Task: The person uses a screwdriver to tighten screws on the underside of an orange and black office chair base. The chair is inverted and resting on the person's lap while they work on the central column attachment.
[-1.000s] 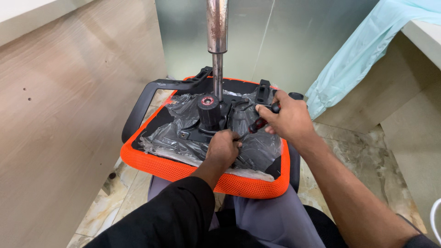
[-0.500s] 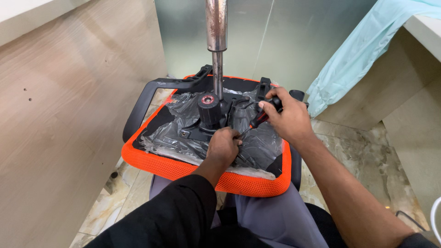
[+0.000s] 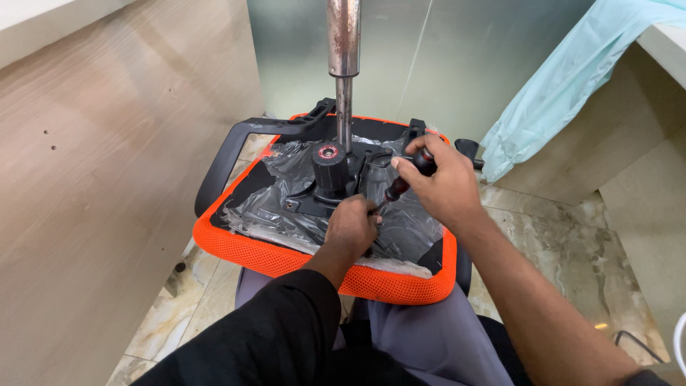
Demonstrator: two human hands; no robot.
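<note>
An upturned office chair seat (image 3: 271,254) with an orange mesh rim rests on my lap, its underside wrapped in clear plastic. A black metal mechanism plate (image 3: 329,187) sits at its middle, with a chrome gas cylinder (image 3: 344,43) rising straight up from it. My right hand (image 3: 443,187) grips the dark handle of a screwdriver (image 3: 401,184), which slants down to the left toward the plate. My left hand (image 3: 351,230) is closed around the screwdriver's tip by the plate's near edge; the tip itself is hidden under my fingers.
A black armrest loop (image 3: 218,168) juts from the seat's left side. A wooden panel (image 3: 107,179) stands close on the left, a wooden cabinet (image 3: 629,136) with a pale green plastic sheet (image 3: 564,78) on the right. The floor is marbled tile (image 3: 557,250).
My right hand has lifted slightly and turned on the screwdriver handle. My left hand has stayed at the tip, shifting little. The seat has tilted slightly.
</note>
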